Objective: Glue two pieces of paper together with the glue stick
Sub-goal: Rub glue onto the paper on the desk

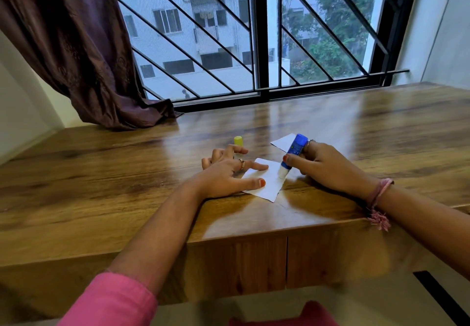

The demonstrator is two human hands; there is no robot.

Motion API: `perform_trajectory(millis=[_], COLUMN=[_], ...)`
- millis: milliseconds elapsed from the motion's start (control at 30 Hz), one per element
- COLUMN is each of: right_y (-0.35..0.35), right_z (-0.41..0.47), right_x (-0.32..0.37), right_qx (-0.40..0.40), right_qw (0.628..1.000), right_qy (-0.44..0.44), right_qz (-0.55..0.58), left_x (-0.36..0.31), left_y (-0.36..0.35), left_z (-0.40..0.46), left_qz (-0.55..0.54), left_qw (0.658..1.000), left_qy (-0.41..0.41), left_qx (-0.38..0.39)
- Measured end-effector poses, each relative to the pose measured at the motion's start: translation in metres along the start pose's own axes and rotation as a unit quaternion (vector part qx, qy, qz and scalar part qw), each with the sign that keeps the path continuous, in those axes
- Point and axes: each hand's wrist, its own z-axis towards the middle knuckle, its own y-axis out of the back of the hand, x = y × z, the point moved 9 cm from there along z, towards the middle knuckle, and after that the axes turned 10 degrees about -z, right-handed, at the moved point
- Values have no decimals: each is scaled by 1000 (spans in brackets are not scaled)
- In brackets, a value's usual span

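Note:
A small white paper piece (269,185) lies on the wooden table (127,173) near its front edge. My left hand (226,173) presses its left part flat with straight thumb and finger. My right hand (323,165) grips a blue glue stick (292,152), tilted, with its white tip touching the paper's right side. A second white paper piece (283,142) lies just behind, partly hidden by the glue stick. The yellow cap (238,141) stands upright on the table behind my left hand.
A dark curtain (84,53) hangs at the back left, its hem resting on the table. A barred window (254,33) runs along the table's far edge. The table's front edge lies close below the paper.

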Motion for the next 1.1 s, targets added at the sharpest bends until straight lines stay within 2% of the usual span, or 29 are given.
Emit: perform_trajectory(millis=[67,233,400,567,733,900,1100], right_y=[-4,3,-7,-1,-9,-3,-9], right_z=[-2,3,-4,-1,-5,-3,-6], right_x=[4,-4,8,4,12,9,16], right_qx=[19,-25,9,-18,8,-16,5], right_qw=[1000,1000,998,998,995,995,991], right_qy=[17,1,61,53,93,81,114], right_qz=[9,-14,-15,-26,-40,-51,-71], left_x=[0,0,0,0,0,-1,-1], left_y=[0,0,0,1,0,0,0], left_z=[0,-1,-1,-1,-1,-1,-2], left_qz=[0,4,1,5,9,7,4], left_qw=[1000,1000,1000,1000,1000,1000,1000], left_qy=[1,-2,2,6,6,7,6], left_qx=[-1,1,-3,-2,0,4,5])
